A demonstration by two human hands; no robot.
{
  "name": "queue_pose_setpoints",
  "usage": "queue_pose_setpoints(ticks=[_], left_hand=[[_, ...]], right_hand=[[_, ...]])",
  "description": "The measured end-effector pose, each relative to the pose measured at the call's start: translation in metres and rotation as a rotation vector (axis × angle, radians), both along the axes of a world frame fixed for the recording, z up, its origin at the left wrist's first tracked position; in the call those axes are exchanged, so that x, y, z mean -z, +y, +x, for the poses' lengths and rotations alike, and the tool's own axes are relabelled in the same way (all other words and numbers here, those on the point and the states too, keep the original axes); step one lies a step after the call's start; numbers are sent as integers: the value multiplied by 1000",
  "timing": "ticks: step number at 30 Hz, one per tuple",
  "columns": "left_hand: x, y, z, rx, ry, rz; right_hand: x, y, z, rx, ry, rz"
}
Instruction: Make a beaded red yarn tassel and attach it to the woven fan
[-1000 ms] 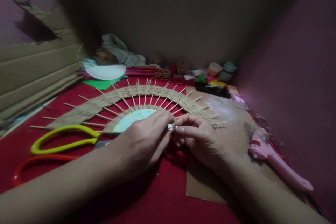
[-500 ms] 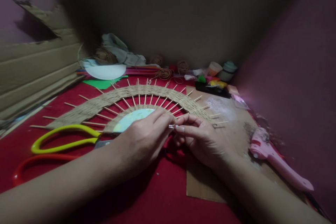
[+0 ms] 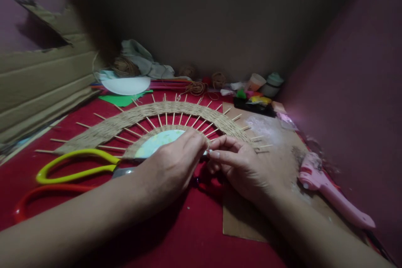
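Note:
My right hand (image 3: 243, 165) is closed, its thumb and forefinger pinching a tiny pale piece (image 3: 209, 151), too small to name. My left hand (image 3: 176, 161) is closed right beside it, fingertips meeting those of the right; what it holds is hidden behind its knuckles. Just beyond both hands lies a woven half-round fan shape (image 3: 176, 109) with thin sticks fanning out and a pale blue-green centre (image 3: 157, 143). Large scissors (image 3: 78, 171) with a yellow and a red handle loop lie left, partly covered by my left forearm.
A pink glue gun (image 3: 333, 194) rests on a brown board (image 3: 248, 226) at the right. Along the back stand balls of twine (image 3: 125, 67), a white disc (image 3: 128, 85), a cup (image 3: 256, 81) and a lidded jar (image 3: 273, 84). Cardboard (image 3: 40, 75) leans at the left wall.
Less of the small pale piece shows between my fingertips, and my left fingers have shifted slightly around it. Both hands stay in nearly the same place.

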State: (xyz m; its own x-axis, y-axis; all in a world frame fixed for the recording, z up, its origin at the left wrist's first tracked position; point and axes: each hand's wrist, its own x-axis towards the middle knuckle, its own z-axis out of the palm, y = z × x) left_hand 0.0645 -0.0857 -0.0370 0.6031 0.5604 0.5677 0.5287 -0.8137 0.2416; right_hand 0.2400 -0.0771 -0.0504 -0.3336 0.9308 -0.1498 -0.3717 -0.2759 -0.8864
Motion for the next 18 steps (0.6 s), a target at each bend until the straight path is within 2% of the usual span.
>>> queue_pose_setpoints(ticks=[18], left_hand=[[2, -3, -1, 36, -15, 15]], right_hand=[[1, -3, 0, 24, -44, 48]])
